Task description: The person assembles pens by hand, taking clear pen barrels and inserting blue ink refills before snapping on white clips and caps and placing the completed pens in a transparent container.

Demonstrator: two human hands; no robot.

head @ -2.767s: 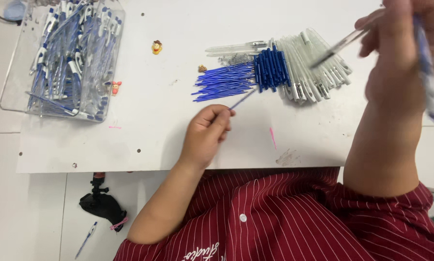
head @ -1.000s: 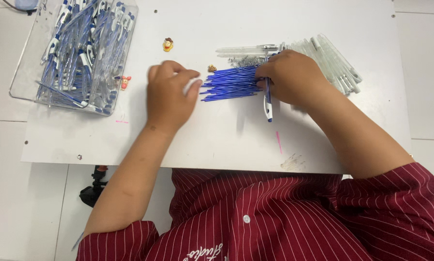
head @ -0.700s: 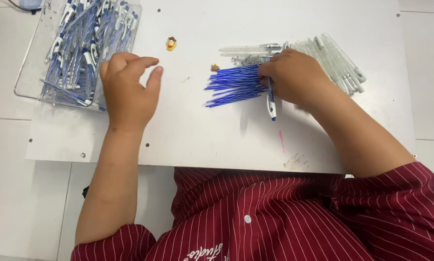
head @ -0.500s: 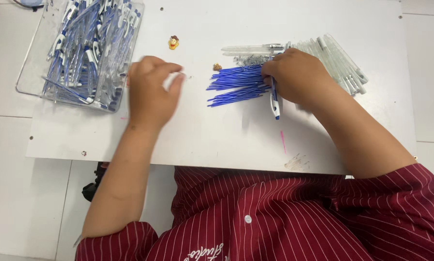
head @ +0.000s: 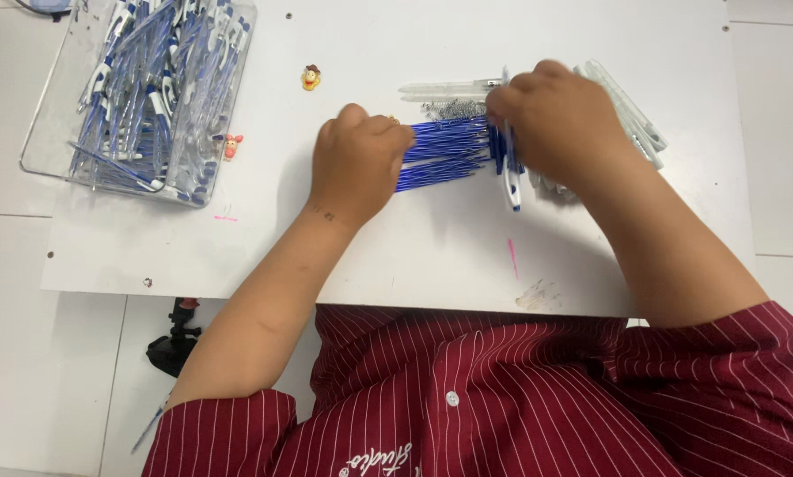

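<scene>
Lying on the white board (head: 432,238), a fanned bundle of blue refills (head: 445,152) is covered at its near-left tips by the left hand (head: 358,163), fingers curled on them. At its right end, a blue-and-white pen (head: 510,172) is grasped by the right hand (head: 560,124). Beyond the refills lie small metal springs (head: 454,109); far left, a clear tray (head: 149,93) of pens.

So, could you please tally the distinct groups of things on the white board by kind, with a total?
Clear tray of assembled blue and white pens: 1
Bundle of blue refills, left hand on its tips: 1
Heap of small metal springs: 1
Pile of clear pen barrels, partly under the right hand: 1
Small figurines: 2
Total: 6
</scene>
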